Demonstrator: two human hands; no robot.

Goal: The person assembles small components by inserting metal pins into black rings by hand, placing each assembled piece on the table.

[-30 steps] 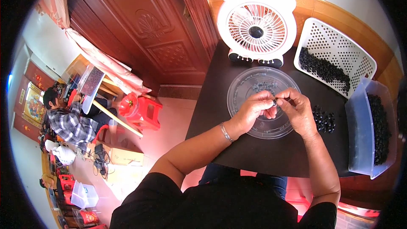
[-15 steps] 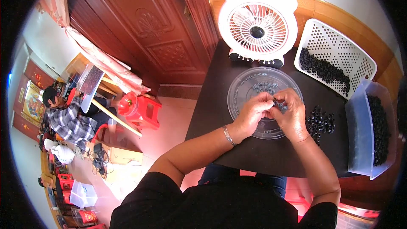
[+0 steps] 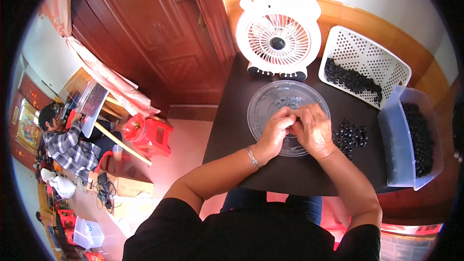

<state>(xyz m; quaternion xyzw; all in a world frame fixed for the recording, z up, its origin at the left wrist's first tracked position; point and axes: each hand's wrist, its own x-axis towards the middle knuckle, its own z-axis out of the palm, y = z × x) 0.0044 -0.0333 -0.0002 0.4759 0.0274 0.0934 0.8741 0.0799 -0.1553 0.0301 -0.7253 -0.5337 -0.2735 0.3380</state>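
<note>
My left hand (image 3: 275, 130) and my right hand (image 3: 312, 129) meet over a round clear plastic lid-like tray (image 3: 258, 111) on the dark table. Fingertips of both are pinched together, and whatever lies between them is hidden now. Half a second earlier a small black piece showed there. Small clear parts (image 3: 288, 102) lie in the tray just beyond my fingers. To the right of my right hand, small black ring-like pieces (image 3: 350, 137) are scattered on the table top.
A white fan (image 3: 278, 43) stands at the back of the table (image 3: 222, 150). A white perforated basket (image 3: 333, 48) and a translucent bin (image 3: 398, 140), both holding black pieces, are at the right. Far left, a person in a plaid shirt (image 3: 72, 147) sits near a red stool (image 3: 157, 137).
The whole view has shifted slightly, with the table's things sitting further left. My hands stay pinched together over the tray; the black piece seen between them before is now covered by fingers.
</note>
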